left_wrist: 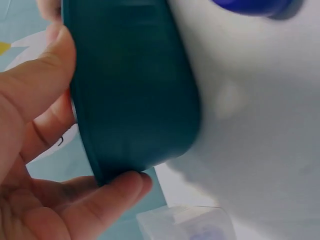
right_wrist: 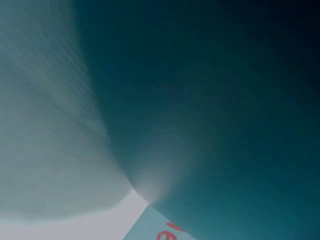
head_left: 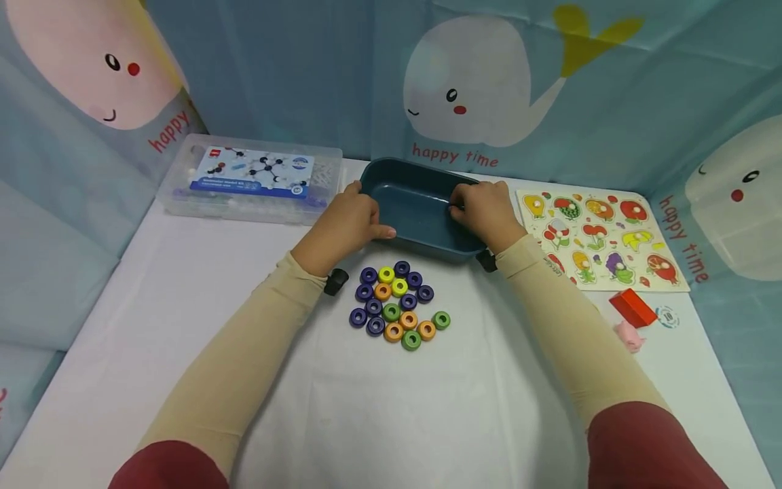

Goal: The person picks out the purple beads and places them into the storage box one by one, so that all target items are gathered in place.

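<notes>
A dark teal plastic tub (head_left: 421,234) stands at the back of the table, its inside bare where it shows. My left hand (head_left: 345,224) grips its left end; in the left wrist view the thumb (left_wrist: 62,55) lies at the rim and other fingers curl against the end wall. Over the right end reaches my right hand (head_left: 485,207), fingers bent down inside the rim. The right wrist view is filled by the tub's blurred wall (right_wrist: 200,125), with no fingers showing. In front of the tub lie several purple, yellow, orange and green rings (head_left: 392,312) in a loose cluster.
A clear plastic case (head_left: 244,180) with a molecule-model label lies left of the tub. To the right are a fruit puzzle board (head_left: 601,241), a red block (head_left: 632,308) and a small pink toy (head_left: 629,336). A printed curtain (head_left: 342,81) hangs behind the table.
</notes>
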A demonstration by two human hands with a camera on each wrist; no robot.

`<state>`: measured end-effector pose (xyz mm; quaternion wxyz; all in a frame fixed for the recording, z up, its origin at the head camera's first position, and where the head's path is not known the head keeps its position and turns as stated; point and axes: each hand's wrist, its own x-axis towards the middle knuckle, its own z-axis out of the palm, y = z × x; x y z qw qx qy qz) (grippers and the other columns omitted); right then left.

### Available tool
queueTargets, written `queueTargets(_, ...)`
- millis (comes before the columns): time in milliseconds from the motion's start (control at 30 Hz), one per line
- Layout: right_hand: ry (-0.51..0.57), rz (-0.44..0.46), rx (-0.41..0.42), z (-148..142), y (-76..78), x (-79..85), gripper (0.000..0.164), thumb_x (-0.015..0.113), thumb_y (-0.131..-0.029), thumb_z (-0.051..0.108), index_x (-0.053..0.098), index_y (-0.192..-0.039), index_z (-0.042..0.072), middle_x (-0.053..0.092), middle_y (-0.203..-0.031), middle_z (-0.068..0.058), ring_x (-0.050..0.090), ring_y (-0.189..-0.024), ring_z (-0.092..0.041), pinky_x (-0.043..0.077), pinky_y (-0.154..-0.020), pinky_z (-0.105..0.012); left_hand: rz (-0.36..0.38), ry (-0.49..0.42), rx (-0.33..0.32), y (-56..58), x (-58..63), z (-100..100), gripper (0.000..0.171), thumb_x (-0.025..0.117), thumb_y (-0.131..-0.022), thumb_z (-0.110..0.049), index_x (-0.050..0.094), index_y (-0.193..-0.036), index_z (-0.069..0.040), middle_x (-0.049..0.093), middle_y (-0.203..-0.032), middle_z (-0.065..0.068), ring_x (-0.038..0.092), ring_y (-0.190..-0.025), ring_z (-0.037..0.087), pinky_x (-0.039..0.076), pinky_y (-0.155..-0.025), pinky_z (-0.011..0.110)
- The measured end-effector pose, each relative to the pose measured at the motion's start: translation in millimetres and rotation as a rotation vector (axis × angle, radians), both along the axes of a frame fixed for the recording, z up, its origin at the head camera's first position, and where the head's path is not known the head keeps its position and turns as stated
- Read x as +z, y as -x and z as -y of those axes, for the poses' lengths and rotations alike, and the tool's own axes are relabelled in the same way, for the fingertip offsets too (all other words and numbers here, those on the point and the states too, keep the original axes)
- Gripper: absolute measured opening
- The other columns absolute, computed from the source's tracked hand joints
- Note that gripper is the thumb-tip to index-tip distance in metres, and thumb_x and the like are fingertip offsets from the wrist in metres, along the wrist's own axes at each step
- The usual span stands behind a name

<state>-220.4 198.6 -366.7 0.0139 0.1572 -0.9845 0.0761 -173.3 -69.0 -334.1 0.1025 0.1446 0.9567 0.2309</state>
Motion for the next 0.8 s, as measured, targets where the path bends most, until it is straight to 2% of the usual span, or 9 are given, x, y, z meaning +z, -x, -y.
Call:
queueTargets(100,-0.008,-0.035,-0.001,1,-0.9,-2.6,0.022,0.069,-0.095,0.028,0.072,-0.109,0.011,0.076,-0.101,-0.008,0.063,-0.093,-0.031,0.038,-0.084,-0.049,-0.001,0.03,-0.009,1.0,3.0,-2,0.042,0.075,-0.089,-0.044,0.063,-0.069,-0.009,0.036,-0.154,0.032,0.04,-0.141,0.046,0.046,-0.085,0.043)
queueTargets(200,-0.004,-0.02,-0.021,1,-1.9,-1.6,0.023,0.068,-0.095,0.028,0.072,-0.11,0.011,0.076,-0.104,-0.008,0.063,-0.096,-0.031,0.037,-0.087,-0.05,0.008,0.045,-0.011,1.3,5.2,-3,0.042,0.074,-0.089,-0.045,0.063,-0.069,-0.009,0.035,-0.154,0.032,0.044,-0.137,0.046,0.046,-0.082,0.042)
queueTargets(300,0.016,0.004,-0.062,1,-5.4,3.4,0.027,0.065,-0.097,0.032,0.071,-0.114,0.011,0.074,-0.111,-0.01,0.059,-0.102,-0.032,0.036,-0.09,-0.051,0.015,0.048,-0.01,1.2,6.0,-5,0.043,0.073,-0.089,-0.045,0.062,-0.07,-0.008,0.035,-0.155,0.032,0.043,-0.138,0.045,0.045,-0.084,0.043)
queueTargets(400,0.086,-0.004,-0.103,3,-18.2,14.2,0.031,0.063,-0.098,0.035,0.07,-0.118,0.013,0.071,-0.119,-0.009,0.055,-0.109,-0.032,0.034,-0.094,-0.052,0.018,0.049,-0.008,1.2,5.6,-5,0.043,0.073,-0.09,-0.045,0.062,-0.07,-0.008,0.034,-0.155,0.031,0.042,-0.139,0.044,0.045,-0.086,0.043)
queueTargets(500,0.203,-0.023,-0.091,10,-45.3,29.1,0.029,0.063,-0.098,0.036,0.071,-0.117,0.015,0.071,-0.118,-0.006,0.055,-0.106,-0.029,0.038,-0.094,-0.049,0.019,0.052,0.0,0.9,5.0,-4,0.042,0.073,-0.089,-0.045,0.063,-0.072,-0.009,0.034,-0.156,0.031,0.042,-0.139,0.044,0.046,-0.087,0.043)
queueTargets(600,0.29,-0.016,-0.019,18,-82.2,39.3,0.024,0.066,-0.097,0.035,0.072,-0.112,0.017,0.071,-0.113,-0.002,0.057,-0.097,-0.023,0.045,-0.087,-0.042,0.015,0.053,0.004,0.4,4.7,-2,0.042,0.074,-0.089,-0.045,0.063,-0.072,-0.008,0.034,-0.156,0.031,0.046,-0.136,0.043,0.047,-0.085,0.043)
queueTargets(700,0.296,0.031,0.061,25,-118.0,39.6,0.018,0.07,-0.095,0.032,0.072,-0.107,0.02,0.07,-0.11,0.002,0.059,-0.089,-0.018,0.05,-0.078,-0.035,0.009,0.055,-0.002,0.2,4.8,-1,0.042,0.074,-0.089,-0.045,0.064,-0.071,-0.009,0.034,-0.155,0.031,0.049,-0.132,0.043,0.047,-0.084,0.042)
queueTargets(800,0.259,0.113,0.104,31,-141.2,31.7,0.016,0.073,-0.092,0.029,0.072,-0.106,0.021,0.069,-0.109,0.005,0.059,-0.082,-0.015,0.05,-0.071,-0.031,0.007,0.051,0.0,0.2,4.7,0,0.042,0.074,-0.089,-0.045,0.064,-0.071,-0.009,0.034,-0.155,0.032,0.053,-0.127,0.043,0.047,-0.082,0.042)
